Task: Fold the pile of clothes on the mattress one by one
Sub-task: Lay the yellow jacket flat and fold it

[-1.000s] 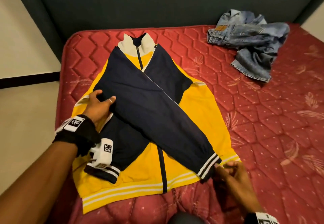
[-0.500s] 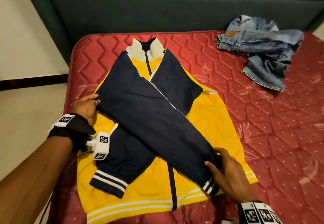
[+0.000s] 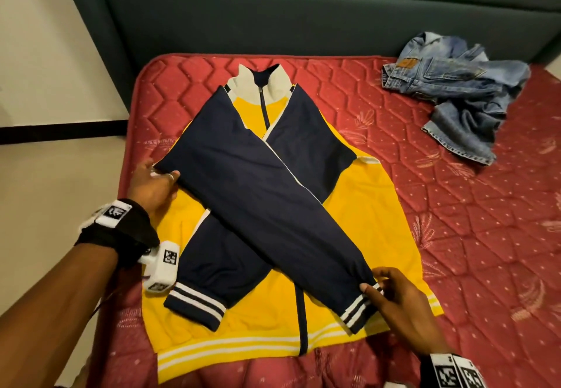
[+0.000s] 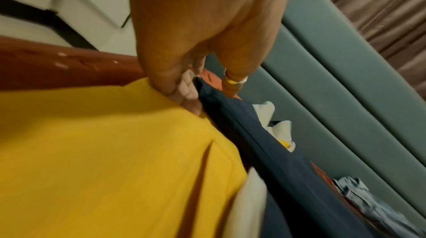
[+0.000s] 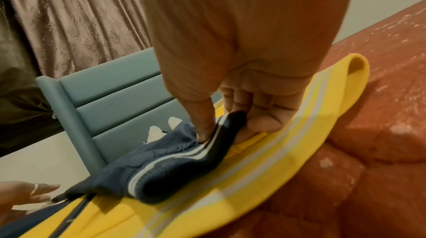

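Note:
A yellow jacket point(image 3: 364, 205) with navy sleeves lies face up on the red mattress point(image 3: 485, 236), collar toward the headboard. Both sleeves are crossed over its front. The upper sleeve point(image 3: 273, 199) runs from the left edge down to the right hem. My left hand point(image 3: 165, 173) pinches that sleeve's fold at the jacket's left edge; the left wrist view shows the left hand point(image 4: 196, 85) with thumb and fingers closed on the navy cloth point(image 4: 265, 150). My right hand point(image 3: 372, 284) grips the striped cuff point(image 5: 175, 165), thumb on top, fingers underneath.
Crumpled blue jeans point(image 3: 461, 96) lie at the mattress's far right, near the dark green headboard point(image 3: 303, 17). The lower sleeve's cuff point(image 3: 194, 299) rests near the hem on the left. Pale floor point(image 3: 60, 190) borders the mattress's left edge.
My left hand slid off the sleeve top to its outer fold at the jacket's left edge. My right hand went from lying flat on the cuff to gripping it.

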The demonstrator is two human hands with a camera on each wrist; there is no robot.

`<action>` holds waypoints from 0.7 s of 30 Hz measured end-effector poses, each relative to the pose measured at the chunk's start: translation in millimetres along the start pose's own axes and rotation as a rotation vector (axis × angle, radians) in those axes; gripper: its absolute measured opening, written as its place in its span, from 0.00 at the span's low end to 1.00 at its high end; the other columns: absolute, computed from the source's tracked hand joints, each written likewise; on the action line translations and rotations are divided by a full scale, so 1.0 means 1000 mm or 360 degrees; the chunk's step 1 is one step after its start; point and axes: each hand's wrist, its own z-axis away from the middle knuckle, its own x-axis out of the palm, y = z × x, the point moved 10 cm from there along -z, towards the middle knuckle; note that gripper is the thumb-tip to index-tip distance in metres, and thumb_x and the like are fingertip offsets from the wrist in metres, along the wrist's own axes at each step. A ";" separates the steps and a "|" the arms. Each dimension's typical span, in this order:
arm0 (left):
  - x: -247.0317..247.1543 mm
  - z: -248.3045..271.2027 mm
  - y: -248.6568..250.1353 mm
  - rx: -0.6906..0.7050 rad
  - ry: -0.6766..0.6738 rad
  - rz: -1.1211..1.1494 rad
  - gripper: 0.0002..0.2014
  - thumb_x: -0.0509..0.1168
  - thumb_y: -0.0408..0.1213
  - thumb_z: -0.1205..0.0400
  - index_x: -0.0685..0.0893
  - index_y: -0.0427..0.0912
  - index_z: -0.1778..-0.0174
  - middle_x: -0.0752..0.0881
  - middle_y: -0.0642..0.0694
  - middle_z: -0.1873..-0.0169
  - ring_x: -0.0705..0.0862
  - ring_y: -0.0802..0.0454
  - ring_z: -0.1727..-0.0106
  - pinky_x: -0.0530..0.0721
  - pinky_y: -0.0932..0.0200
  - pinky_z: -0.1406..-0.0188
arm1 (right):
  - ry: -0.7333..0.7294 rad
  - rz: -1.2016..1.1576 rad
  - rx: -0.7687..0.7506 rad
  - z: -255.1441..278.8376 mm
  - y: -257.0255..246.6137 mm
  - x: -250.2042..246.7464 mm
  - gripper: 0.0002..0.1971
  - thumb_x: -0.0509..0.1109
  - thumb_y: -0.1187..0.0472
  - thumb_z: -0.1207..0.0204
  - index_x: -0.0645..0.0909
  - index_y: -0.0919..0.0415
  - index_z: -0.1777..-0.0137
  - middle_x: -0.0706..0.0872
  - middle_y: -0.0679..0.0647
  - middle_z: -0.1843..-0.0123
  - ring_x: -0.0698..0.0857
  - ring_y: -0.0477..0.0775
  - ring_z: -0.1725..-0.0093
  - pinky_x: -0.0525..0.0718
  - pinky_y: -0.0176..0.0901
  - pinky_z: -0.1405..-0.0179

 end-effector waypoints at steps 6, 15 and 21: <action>0.001 0.108 -0.016 0.0337 -0.0068 -0.1150 0.45 0.69 0.68 0.26 0.65 0.43 0.22 0.85 0.40 0.35 0.82 0.35 0.33 0.81 0.42 0.36 | 0.0067 0.0069 0.0008 0.007 0.008 0.007 0.12 0.78 0.53 0.24 0.82 0.51 0.44 0.89 0.45 0.56 0.87 0.43 0.56 0.76 0.32 0.62; -0.001 0.181 -0.059 0.0148 -0.0120 -0.1133 0.22 0.73 0.48 0.20 0.78 0.39 0.37 0.86 0.42 0.50 0.85 0.39 0.48 0.80 0.49 0.53 | 0.0013 0.0007 0.0008 0.004 0.010 0.009 0.13 0.78 0.54 0.25 0.81 0.53 0.44 0.88 0.45 0.54 0.85 0.43 0.55 0.77 0.39 0.60; -0.008 0.186 -0.070 -0.0095 -0.0179 -0.0466 0.10 0.77 0.38 0.22 0.83 0.41 0.53 0.88 0.46 0.65 0.88 0.48 0.59 0.83 0.52 0.60 | 0.0015 -0.0002 0.0006 0.004 0.008 0.009 0.12 0.78 0.53 0.25 0.81 0.53 0.45 0.89 0.48 0.55 0.86 0.46 0.55 0.79 0.42 0.59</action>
